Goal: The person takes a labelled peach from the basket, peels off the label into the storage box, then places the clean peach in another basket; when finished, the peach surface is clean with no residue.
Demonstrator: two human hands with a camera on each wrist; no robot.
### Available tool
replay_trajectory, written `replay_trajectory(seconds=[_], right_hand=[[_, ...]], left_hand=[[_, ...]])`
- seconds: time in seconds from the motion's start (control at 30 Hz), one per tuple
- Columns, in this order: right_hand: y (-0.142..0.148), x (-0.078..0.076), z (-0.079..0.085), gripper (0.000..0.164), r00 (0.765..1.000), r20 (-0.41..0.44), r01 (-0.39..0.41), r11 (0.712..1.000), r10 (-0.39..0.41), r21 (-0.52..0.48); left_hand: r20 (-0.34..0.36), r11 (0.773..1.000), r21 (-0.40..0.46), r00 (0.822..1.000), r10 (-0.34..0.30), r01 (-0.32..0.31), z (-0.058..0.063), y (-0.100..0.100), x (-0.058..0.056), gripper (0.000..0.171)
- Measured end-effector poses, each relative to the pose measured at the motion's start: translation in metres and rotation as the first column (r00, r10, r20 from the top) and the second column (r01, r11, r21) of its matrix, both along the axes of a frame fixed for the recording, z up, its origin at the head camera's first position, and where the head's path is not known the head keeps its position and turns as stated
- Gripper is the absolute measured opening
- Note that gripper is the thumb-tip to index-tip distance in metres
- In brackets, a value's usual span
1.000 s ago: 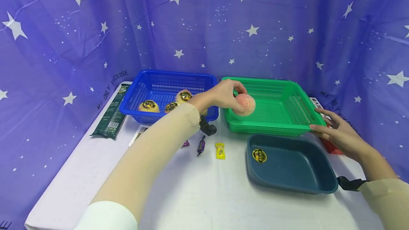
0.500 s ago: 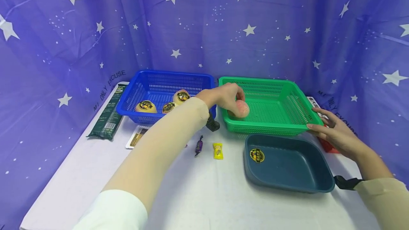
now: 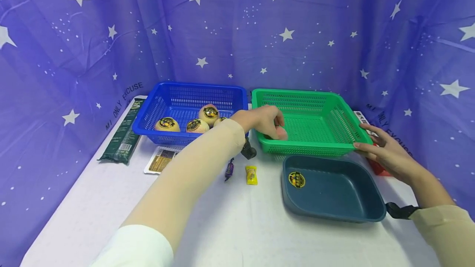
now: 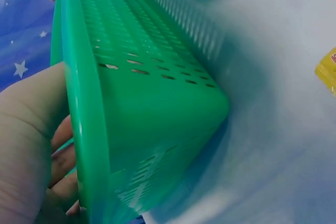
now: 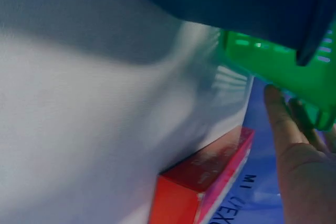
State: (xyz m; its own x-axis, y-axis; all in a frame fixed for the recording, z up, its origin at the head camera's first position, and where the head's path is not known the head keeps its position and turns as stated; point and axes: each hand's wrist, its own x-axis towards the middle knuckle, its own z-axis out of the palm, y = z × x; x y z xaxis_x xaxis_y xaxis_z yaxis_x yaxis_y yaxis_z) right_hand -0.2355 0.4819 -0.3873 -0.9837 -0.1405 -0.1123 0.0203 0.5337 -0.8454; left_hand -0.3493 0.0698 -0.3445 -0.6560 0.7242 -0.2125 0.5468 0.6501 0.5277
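In the head view my left hand [image 3: 264,119] reaches down into the near left corner of the green basket [image 3: 311,147]. Its fingers and thumb grip a pink peach [image 3: 282,133], mostly covered by the hand. The left wrist view shows this hand [image 4: 26,129] beyond the basket rim [image 4: 86,114], with the peach hidden. At the basket's right end, my right hand [image 3: 395,155] touches the rim with extended thumb and index finger. Fairly straight fingers of that hand [image 5: 304,156] appear in the right wrist view. Several peaches [image 3: 198,126] with black-and-gold stickers lie in the blue basket [image 3: 205,85].
A dark blue-grey tub [image 3: 334,193] with a round sticker stands in front of the green basket. Nearby are a yellow packet [image 3: 251,175], a purple wrapped candy [image 3: 229,170], a flat brown-and-white pack [image 3: 160,160], a green bag [image 3: 124,139] and a red box [image 5: 202,174].
My left hand has lowered the peach from above the green basket's left side down into its near left corner. The right hand stays at the basket's right rim. The head view has shifted slightly.
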Motion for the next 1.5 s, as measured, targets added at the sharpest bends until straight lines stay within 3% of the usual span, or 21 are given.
replay_trajectory(seconds=[0.1,0.2,0.43,0.57,0.83,1.0,1.1,1.27,1.5], right_hand=[[-0.004,0.003,0.007,0.087,0.999,-0.042,0.022,0.980,-0.014,0.198],[-0.007,0.007,0.018,0.092,0.996,-0.075,0.067,0.945,-0.045,0.320],[-0.022,0.020,0.044,0.088,0.978,-0.207,0.113,0.899,-0.026,0.422],[-0.044,0.029,0.059,0.087,0.962,-0.272,0.110,0.894,0.013,0.435],[-0.102,0.050,0.076,0.073,0.932,-0.357,0.093,0.907,0.066,0.411],[-0.144,0.060,0.083,0.067,0.928,-0.359,0.037,0.938,0.095,0.345],[-0.172,0.065,0.085,0.065,0.946,-0.310,-0.009,0.963,0.096,0.270],[-0.217,0.075,0.085,0.065,0.988,-0.136,-0.070,0.996,0.078,0.062],[-0.261,0.082,0.073,0.071,0.992,-0.022,-0.129,0.984,0.127,-0.123]], left_hand=[[0.004,1.000,0.017,1.000,0.012,-0.012,0.003,-0.003,0.001,0.059],[-0.007,0.999,0.040,1.000,0.021,-0.021,0.010,-0.008,0.002,0.061],[-0.035,0.999,0.047,0.999,0.018,-0.017,0.032,-0.019,0.006,0.060],[-0.066,0.999,0.035,0.998,0.025,-0.023,0.043,-0.026,0.010,0.062],[-0.151,0.998,0.037,0.987,0.051,-0.046,0.058,-0.048,0.013,0.061],[-0.159,0.994,0.077,0.983,0.093,-0.081,0.063,-0.071,0.012,0.061],[-0.153,0.989,0.090,0.979,0.133,-0.121,0.061,-0.091,0.010,0.062],[-0.144,0.974,0.099,0.965,0.217,-0.204,0.061,-0.126,0.005,0.063],[-0.080,0.943,0.093,0.941,0.328,-0.321,0.058,-0.175,-0.001,0.062]])
